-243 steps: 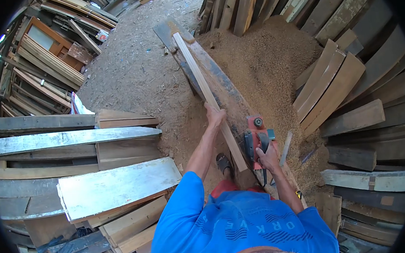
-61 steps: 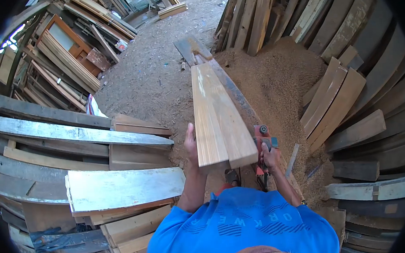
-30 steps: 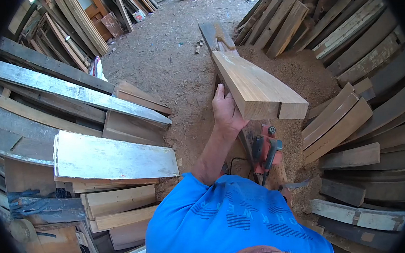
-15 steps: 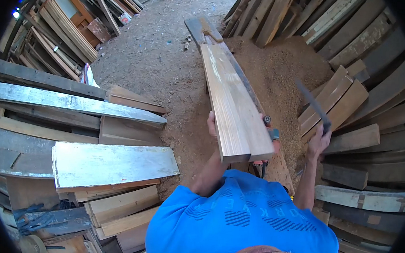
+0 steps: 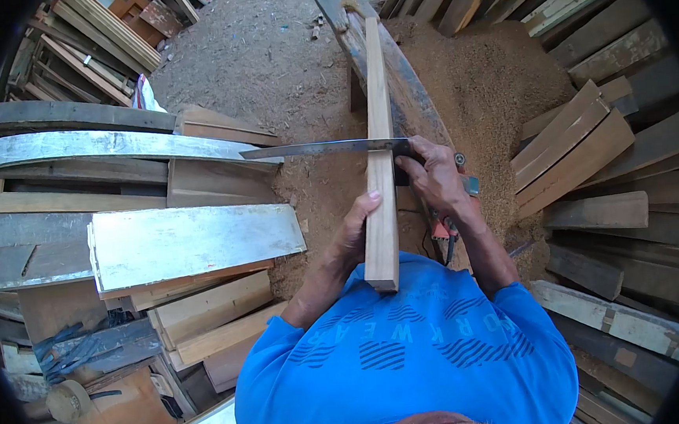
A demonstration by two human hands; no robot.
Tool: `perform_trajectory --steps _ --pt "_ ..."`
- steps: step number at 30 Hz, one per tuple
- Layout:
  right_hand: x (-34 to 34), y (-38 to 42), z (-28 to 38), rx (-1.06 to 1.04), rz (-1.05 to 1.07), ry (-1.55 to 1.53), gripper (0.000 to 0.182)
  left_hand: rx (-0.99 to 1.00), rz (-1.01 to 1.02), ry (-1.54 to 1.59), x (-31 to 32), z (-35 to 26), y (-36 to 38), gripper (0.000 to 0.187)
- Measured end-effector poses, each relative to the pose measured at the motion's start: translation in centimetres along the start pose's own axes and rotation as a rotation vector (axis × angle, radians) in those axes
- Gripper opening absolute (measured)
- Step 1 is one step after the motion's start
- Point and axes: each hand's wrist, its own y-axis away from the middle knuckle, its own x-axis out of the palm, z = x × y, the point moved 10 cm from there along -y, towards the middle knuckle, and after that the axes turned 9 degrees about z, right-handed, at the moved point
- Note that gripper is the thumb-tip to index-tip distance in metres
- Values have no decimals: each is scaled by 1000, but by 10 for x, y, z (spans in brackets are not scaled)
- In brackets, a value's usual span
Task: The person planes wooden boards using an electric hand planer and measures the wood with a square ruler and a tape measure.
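Observation:
A long pale board (image 5: 382, 233) stands on its narrow edge, its near end close to my chest. My left hand (image 5: 358, 225) is closed around its left side near that end, thumb on the top edge. My right hand (image 5: 435, 175) is at the board's right side, gripping what looks like a try square (image 5: 311, 148). The square's thin metal blade lies across the top edge and sticks out far to the left. Its dark stock is against the board's right side, partly hidden by my fingers. Under the board runs a worn wooden bench (image 5: 414, 100).
A red and teal power tool (image 5: 441, 227) sits by the bench, right of the board. Sawdust (image 5: 496, 83) covers the ground there. Stacked planks flank both sides, including a white-painted board (image 5: 200, 241) at left and brown boards (image 5: 575, 152) at right.
The board has turned from lying flat, broad face up, to standing on edge. My right hand has come in from the far right and laid the square's blade across it.

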Motion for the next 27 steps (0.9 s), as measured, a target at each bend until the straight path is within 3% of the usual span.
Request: perform_trajectory --steps 10,15,22,27 --pt "5 -7 -11 3 144 43 15 85 -51 -84 9 1 -8 76" --pt "3 -5 -11 17 130 85 17 50 64 -33 22 1 -8 85" --pt "3 -3 -12 50 132 53 16 70 71 -44 26 -1 -6 85" --pt "10 -8 -3 -7 131 95 18 74 -37 -54 -2 7 -8 76"
